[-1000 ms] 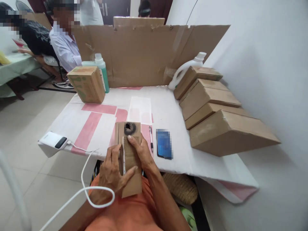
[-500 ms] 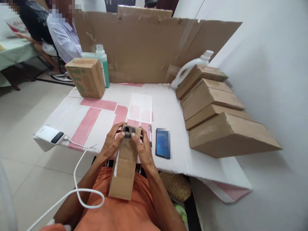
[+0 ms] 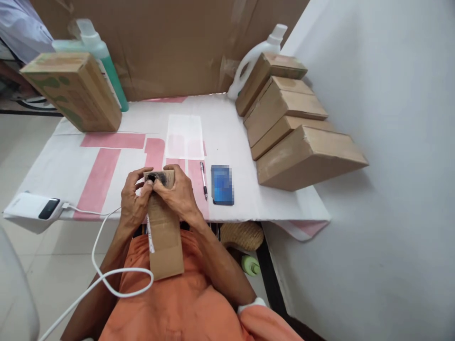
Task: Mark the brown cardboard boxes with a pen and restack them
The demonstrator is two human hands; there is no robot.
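A long, narrow cardboard box [image 3: 164, 237] leans from my lap up to the table's front edge. Its upper end has a dark-ringed round hole, partly covered by my fingers. My left hand [image 3: 137, 196] grips the box's left upper edge, thumb at the hole. From the right, my right hand [image 3: 179, 194] wraps the same end, its thumb also pressing by the hole. A pen [image 3: 203, 181] and a phone [image 3: 222, 184] with a lit blue screen lie to the right of my hands. Beyond them is a white sheet of paper [image 3: 185, 137].
Several cardboard boxes [image 3: 284, 151] lean in a row at the right, before a white jug [image 3: 252, 59]. At the left stand a printed carton [image 3: 74, 92] and a green liquid bottle [image 3: 113, 76]. A power bank [image 3: 31, 206] with a white cable [image 3: 94, 251] sits at the left edge.
The view has tipped downward and shifted right. My right hand has moved further over the box's top, its thumb now closer to my left thumb at the hole.
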